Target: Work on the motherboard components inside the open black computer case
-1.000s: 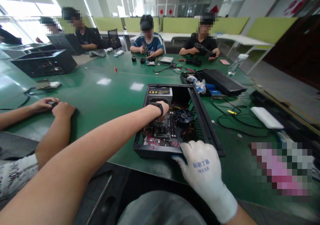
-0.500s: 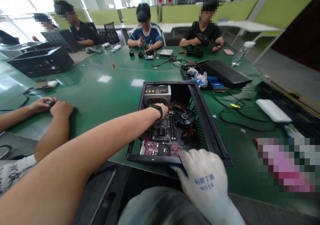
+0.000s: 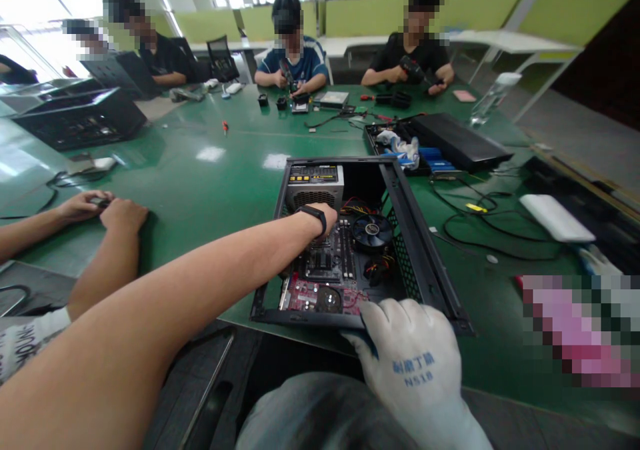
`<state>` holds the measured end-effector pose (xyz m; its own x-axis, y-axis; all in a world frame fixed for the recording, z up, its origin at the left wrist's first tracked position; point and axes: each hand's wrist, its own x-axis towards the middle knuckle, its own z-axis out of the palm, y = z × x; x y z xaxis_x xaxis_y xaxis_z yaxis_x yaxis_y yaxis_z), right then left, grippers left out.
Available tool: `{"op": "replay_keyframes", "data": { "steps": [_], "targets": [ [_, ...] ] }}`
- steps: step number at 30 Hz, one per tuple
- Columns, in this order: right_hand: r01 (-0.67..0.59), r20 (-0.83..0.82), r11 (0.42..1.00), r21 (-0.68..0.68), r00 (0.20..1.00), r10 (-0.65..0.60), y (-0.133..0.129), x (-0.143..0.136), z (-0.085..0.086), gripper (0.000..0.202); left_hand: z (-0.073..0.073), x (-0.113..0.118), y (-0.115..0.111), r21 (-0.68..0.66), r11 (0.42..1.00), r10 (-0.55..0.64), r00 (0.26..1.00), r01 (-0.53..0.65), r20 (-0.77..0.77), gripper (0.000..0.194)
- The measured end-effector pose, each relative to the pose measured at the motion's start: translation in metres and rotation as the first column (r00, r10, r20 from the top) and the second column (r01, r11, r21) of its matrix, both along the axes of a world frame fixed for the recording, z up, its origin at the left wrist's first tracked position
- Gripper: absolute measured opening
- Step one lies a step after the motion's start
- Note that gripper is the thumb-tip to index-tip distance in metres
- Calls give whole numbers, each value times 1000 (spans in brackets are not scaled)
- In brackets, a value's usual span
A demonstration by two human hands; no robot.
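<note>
Open computer case (image 3: 424,250) at the counter's (image 3: 225,203) near edge: slide and abrasion risks noted

The counter, the largest item, carries the case, which lies open side up close to the near edge. Whether any of it overhangs cannot be told. The right hand (image 3: 413,343), in a white glove, grips the near rim, fingers over the top and thumb below. In this inspector's judgement, a firm pull or downward push there could slide the case toward the person's lap or tip it, the cause being the short margin at the edge.

The left hand (image 3: 325,222), bare, is inside the case by the power supply (image 3: 320,200). Its fingers are hidden; whether they are closed on anything cannot be told. Bare metal edges or board pins could scratch it, for want of a glove. Pressure from it could also mark the parts below.

Contents of the case, in descending size: the motherboard (image 3: 320,260), partly covered by the left hand; the power supply, in the far left corner; a red card (image 3: 304,297), along the near side; a round fan (image 3: 373,230), right of the motherboard; and loose wires (image 3: 384,262), just nearer than the fan. Slack wiring could snag on a finger or foul the fan blades.

A smaller container, a black tray (image 3: 369,145) beyond the case, holds crumpled gloves (image 3: 403,151).
</note>
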<state>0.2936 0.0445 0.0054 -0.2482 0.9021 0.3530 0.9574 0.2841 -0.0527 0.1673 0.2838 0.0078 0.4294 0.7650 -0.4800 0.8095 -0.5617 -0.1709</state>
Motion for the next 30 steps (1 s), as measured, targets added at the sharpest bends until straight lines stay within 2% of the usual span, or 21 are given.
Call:
{"op": "replay_keyframes", "data": {
  "steps": [12,23,30],
  "targets": [
    [1,11,1000,-14,1000,-1,-2,0,1,22,-4,-1,2,-10,1000,-21,1000,21,5,64],
    [14,32,999,-41,999,-13,-2,-1,3,23,6,2,-6,-19,999,-40,998,39,-56,56],
    [17,40,999,-41,999,-15,-1,-2,4,24,9,4,-8,-19,999,-31,997,30,-73,57]
  ]
}}
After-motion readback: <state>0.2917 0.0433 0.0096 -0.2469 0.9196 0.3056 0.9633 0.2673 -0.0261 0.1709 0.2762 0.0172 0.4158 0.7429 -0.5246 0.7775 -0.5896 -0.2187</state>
